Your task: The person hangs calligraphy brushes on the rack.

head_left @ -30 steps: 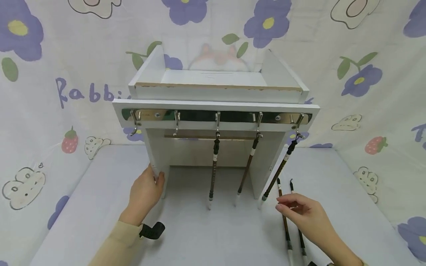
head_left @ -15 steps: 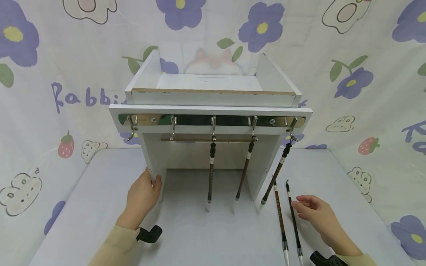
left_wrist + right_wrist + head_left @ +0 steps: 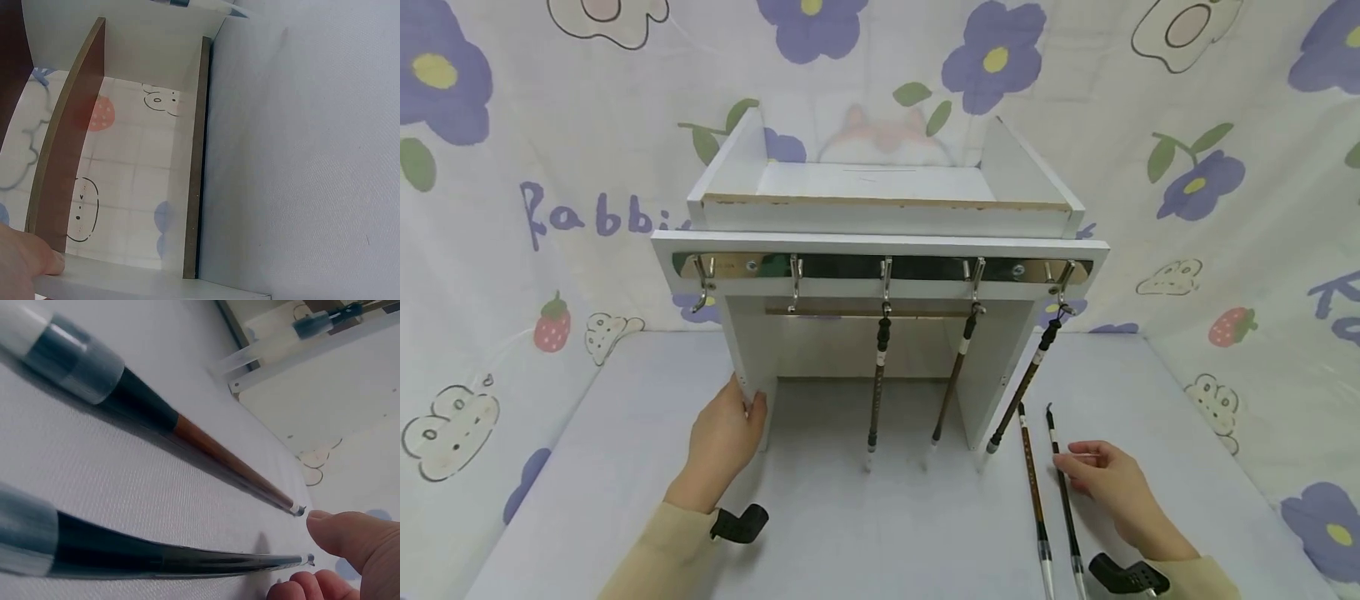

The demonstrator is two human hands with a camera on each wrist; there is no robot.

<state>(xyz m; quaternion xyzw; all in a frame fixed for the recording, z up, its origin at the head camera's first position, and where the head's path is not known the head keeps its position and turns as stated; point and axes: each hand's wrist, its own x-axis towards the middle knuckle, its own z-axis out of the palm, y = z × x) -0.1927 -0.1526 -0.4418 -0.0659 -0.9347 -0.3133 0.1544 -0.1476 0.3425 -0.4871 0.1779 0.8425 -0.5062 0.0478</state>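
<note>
My left hand [image 3: 722, 442] grips the front edge of the left side panel [image 3: 751, 350] of a white shelf; its thumb [image 3: 44, 259] shows in the left wrist view. My right hand [image 3: 1105, 483], fingers loosely bent, is beside a dark-handled writing brush [image 3: 1066, 508] lying on the table. In the right wrist view the thumb [image 3: 344, 534] and fingertips are apart near that brush's looped end, seemingly not holding it. A brown-handled brush [image 3: 1033, 483] lies parallel on its left. Three brushes, a left one [image 3: 878, 375], a middle one [image 3: 955, 375] and a right one [image 3: 1026, 379], hang from the shelf's hooks.
The hook rail [image 3: 842, 265] runs along the shelf's front; its two left hooks bear nothing. An open-topped tray [image 3: 880, 179] forms the shelf's top. A patterned cloth [image 3: 587, 100] hangs behind the white table [image 3: 820, 533].
My right hand has moved right, from near the tip of the right hanging brush to beside the dark-handled brush on the table. The left hand keeps its grip on the panel.
</note>
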